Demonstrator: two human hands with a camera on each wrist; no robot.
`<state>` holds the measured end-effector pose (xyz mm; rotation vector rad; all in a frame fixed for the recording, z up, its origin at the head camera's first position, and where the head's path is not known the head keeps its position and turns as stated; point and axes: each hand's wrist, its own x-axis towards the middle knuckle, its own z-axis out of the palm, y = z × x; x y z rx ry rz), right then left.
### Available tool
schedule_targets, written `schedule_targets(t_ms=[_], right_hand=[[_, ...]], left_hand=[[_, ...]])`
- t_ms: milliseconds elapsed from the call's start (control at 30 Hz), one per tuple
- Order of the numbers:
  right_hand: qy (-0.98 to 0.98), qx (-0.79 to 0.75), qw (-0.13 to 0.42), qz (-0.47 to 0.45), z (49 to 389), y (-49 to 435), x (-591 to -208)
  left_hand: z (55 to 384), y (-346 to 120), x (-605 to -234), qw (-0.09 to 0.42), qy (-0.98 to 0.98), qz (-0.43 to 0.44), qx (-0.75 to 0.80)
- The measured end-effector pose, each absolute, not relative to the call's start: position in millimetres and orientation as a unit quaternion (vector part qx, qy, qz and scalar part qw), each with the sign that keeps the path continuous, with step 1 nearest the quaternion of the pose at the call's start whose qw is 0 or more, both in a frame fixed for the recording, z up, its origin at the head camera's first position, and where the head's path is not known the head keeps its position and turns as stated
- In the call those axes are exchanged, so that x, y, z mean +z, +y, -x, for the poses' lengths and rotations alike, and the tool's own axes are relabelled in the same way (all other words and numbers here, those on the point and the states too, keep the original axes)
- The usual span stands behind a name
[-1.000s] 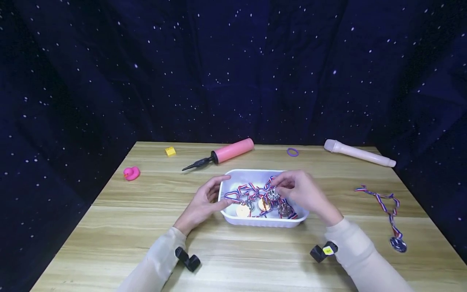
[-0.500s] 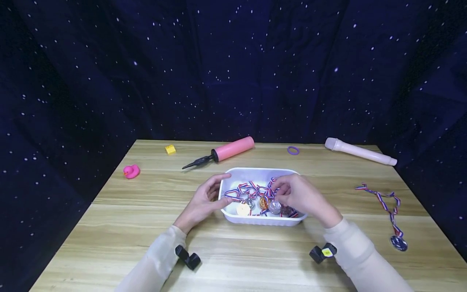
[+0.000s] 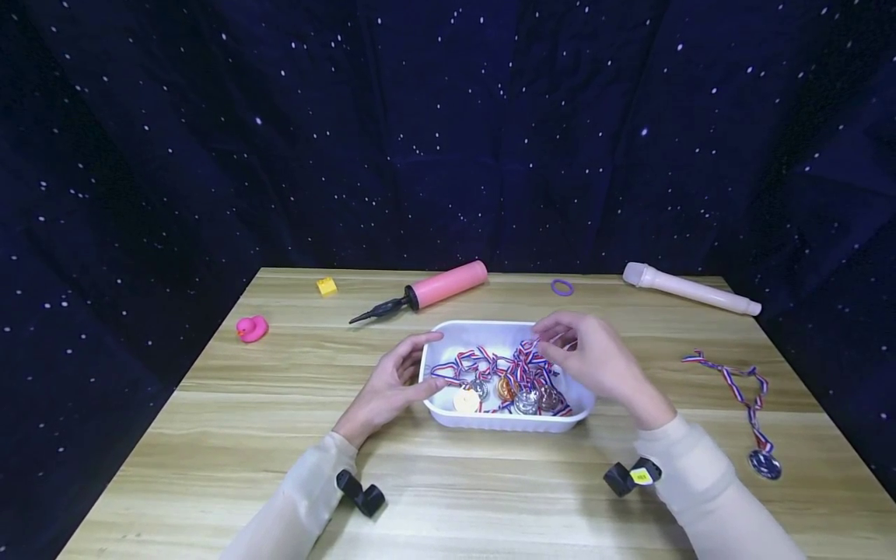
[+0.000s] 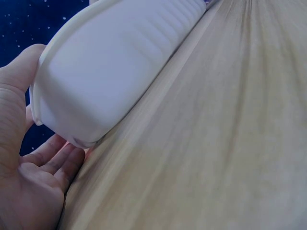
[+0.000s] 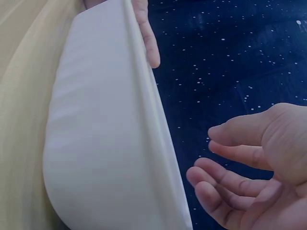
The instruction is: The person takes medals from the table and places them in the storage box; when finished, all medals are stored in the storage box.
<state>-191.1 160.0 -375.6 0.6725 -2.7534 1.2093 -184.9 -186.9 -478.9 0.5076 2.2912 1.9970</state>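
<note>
In the head view my left hand [image 3: 388, 386] grips the left end of a white plastic basin [image 3: 472, 422], thumb on the rim and fingers along its side. Several medals on red, white and blue ribbons [image 3: 483, 362] lie inside, among them a gold medal [image 3: 467, 400], a silver medal [image 3: 526, 401] and a bronze medal [image 3: 551, 399]. Above the basin's right end is my right hand [image 3: 595, 354], fingers loosely bent near the ribbons. The right wrist view shows nothing between those fingers [image 5: 235, 184], which are outside the basin wall [image 5: 105, 120].
A silver medal with its ribbon [image 3: 764, 464] lies on the table at right. Along the back are a yellow block [image 3: 326, 286], a pink hand pump [image 3: 448, 285], a purple ring [image 3: 562, 288] and a pale pink toy microphone [image 3: 689, 289]. A pink rubber duck [image 3: 252, 328] sits at left.
The right hand has set a silver medal down in the basin's front right, let go and risen up and to the right. The left hand stays on the basin.
</note>
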Motion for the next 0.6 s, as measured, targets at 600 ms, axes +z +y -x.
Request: schedule_targets(t_ms=[600], right_hand=[[-0.832,0.486,0.183,-0.194,181.8,204.0,-347.5]], left_hand=[[184.8,-187.1,-478.8,0.028,0.741,-0.170,0.649]])
